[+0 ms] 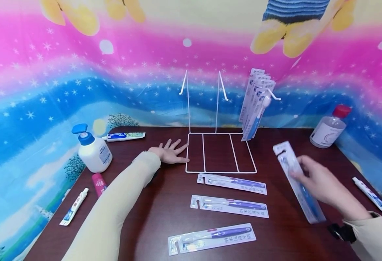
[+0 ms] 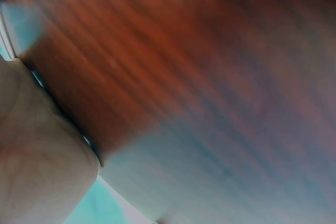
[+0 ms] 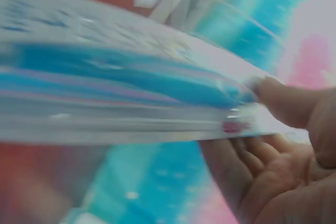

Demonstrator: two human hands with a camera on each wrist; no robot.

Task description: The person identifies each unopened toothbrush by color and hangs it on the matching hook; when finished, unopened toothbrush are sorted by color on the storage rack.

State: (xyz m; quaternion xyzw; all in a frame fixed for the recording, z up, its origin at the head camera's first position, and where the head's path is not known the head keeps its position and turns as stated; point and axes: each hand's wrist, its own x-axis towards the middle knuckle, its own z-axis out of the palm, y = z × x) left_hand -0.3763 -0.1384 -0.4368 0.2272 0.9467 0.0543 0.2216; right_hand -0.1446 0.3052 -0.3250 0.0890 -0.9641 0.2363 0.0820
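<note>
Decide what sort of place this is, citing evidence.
Probably an indoor staged set resembling a shop display: a white wire rack, flat clear-and-white toothbrush packs and a colourful snowflake-patterned cloth backdrop.

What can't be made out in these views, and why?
Head view: lower end of the pink tube, hidden by the left sleeve.
Head view: count of hanging packs, front ones overlapping.
Left wrist view: fingers of the left hand, beyond the frame's edge.
Right wrist view: lettering on the held pack, blurred.

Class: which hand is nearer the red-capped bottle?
Right. The right hand is in front and left of the bottle; the left hand is farther, at the left edge of the rack.
</note>
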